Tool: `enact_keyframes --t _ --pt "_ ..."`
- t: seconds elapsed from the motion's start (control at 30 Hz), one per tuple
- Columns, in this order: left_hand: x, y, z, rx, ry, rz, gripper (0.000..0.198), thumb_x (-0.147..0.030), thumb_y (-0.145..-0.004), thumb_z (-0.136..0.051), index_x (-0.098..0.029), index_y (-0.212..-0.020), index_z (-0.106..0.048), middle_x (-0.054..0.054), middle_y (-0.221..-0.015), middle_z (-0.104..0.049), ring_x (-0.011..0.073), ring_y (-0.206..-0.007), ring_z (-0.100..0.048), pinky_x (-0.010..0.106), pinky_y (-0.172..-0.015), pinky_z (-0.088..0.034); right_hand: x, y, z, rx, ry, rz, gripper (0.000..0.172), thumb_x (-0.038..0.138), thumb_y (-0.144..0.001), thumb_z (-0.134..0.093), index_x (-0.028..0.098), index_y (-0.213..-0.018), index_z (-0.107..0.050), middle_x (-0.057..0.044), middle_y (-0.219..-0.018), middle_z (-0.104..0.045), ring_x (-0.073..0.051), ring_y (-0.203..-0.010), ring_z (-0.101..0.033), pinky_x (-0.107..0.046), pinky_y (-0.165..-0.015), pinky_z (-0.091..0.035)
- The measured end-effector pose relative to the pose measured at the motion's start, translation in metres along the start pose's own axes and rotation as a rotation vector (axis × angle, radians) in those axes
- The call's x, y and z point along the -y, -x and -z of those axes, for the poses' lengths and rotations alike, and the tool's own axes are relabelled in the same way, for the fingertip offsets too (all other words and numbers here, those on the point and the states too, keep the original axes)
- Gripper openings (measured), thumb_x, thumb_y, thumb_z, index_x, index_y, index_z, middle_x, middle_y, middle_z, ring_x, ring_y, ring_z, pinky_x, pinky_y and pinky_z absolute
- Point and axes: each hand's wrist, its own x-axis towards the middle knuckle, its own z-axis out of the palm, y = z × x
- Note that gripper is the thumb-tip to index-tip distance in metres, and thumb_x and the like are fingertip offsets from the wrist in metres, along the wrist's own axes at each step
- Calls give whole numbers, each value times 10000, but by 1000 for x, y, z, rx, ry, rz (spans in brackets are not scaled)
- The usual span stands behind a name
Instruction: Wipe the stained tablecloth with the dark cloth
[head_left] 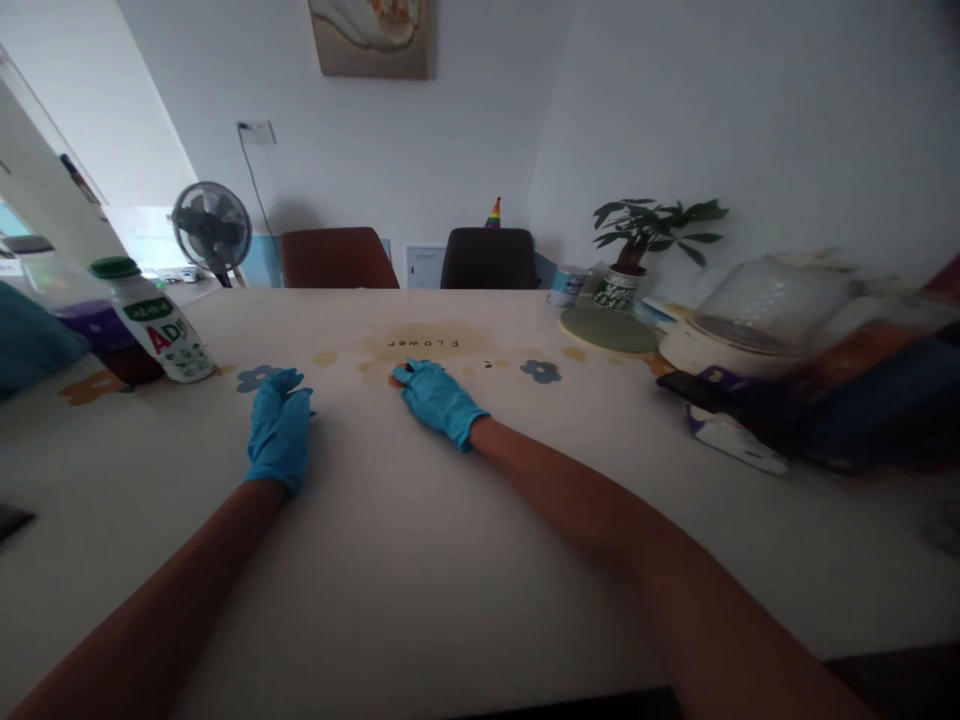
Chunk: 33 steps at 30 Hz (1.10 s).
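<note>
Both my hands wear thin blue gloves. My left hand (279, 432) rests on its edge on the white table (360, 560), fingers stretched out and thumb side up, beside a printed grey-blue flower (255, 378). Nothing shows in it. My right hand (436, 400) lies palm down on the tabletop just below the printed word "FLOWER" (422, 343). Its fingers lie spread over an orange part of the print, and I see no object in them. The surface under the palm is hidden.
At the left stand a white bottle with a green cap (154, 320) and a bottle with a purple label (105, 335). A green round mat (607, 330), a potted plant (619, 285), a can (568, 287) and a cooking pot (731, 345) sit at the right. Two chairs (337, 258) stand behind.
</note>
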Motion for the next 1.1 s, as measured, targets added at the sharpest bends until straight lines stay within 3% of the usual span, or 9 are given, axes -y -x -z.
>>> enact_keyframes --t 0.2,0.33,0.43,0.53,0.67,0.8,0.9,0.97,1.1 --pt "-24 6 -7 -43 -35 104 411 -287 -919 -702 -219 -1324 -722 155 -1466 -850 303 -1230 -836 356 -888 -716 -87 66 4 -98 35 -127 536 267 -1273 -549 261 -1726 -837 -142 -1752 -842 -371 -1616 -782 -576 -1445 -591" --pt "-29 7 -7 -31 -27 123 421 -250 -943 -701 -206 -1361 -708 166 -1510 -838 307 -1258 -834 367 -912 -728 -141 112 18 -122 55 -190 583 293 -1246 -522 230 -1718 -859 -198 -1717 -851 -443 -1595 -803 -715 -1441 -590" --pt "-32 7 -7 -31 -15 145 426 -209 -948 -701 -193 -1373 -700 181 -1528 -833 306 -1252 -830 408 -980 -743 -165 135 22 -134 42 -227 614 328 -1228 -513 224 -1723 -861 -233 -1729 -829 -472 -1664 -756 -749 -1445 -586" --pt "-35 8 -7 -28 -19 142 415 -188 -975 -685 -184 -1390 -695 186 -1537 -828 307 -1259 -824 436 -1023 -746 -169 145 14 -150 0 -235 636 346 -1210 -511 204 -1732 -845 -248 -1767 -795 -490 -1706 -712 -769 -1454 -575" --pt "-35 8 -9 -22 -27 149 403 -168 -992 -676 -180 -1395 -690 186 -1545 -817 311 -1282 -820 444 -1038 -752 -141 141 -3 -148 -30 -226 632 352 -1194 -511 152 -1704 -825 -293 -1755 -785 -514 -1668 -713 -780 -1451 -551" --pt "-30 7 -10 -25 -39 124 389 -171 -993 -682 -184 -1382 -688 171 -1505 -820 304 -1268 -814 456 -1065 -754 -77 120 -10 -120 -69 -203 611 332 -1190 -545 182 -1729 -791 -276 -1814 -747 -518 -1676 -682 -787 -1466 -497" --pt "-28 7 -10 -27 -46 118 414 -186 -983 -678 -188 -1396 -696 158 -1484 -829 298 -1241 -809 455 -1047 -758 -23 90 -11 -63 -97 -190 624 297 -1194 -569 126 -1764 -755 -315 -1905 -655 -535 -1700 -649 -764 -1486 -445" --pt "-29 7 -11 -29 -48 130 423 -192 -975 -676 -188 -1397 -702 160 -1492 -830 294 -1223 -811 451 -1030 -758 8 66 -13 -51 -108 -145 602 268 -1191 -604 141 -1759 -759 -285 -1896 -678 -503 -1708 -649 -707 -1482 -456" --pt "-33 9 -12 -31 -30 146 433 -204 -964 -683 -198 -1397 -703 157 -1512 -826 292 -1217 -816 443 -1018 -758 57 11 -19 -38 -117 -70 570 248 -1203 -658 106 -1749 -746 -298 -1916 -660 -476 -1720 -650 -647 -1469 -429"
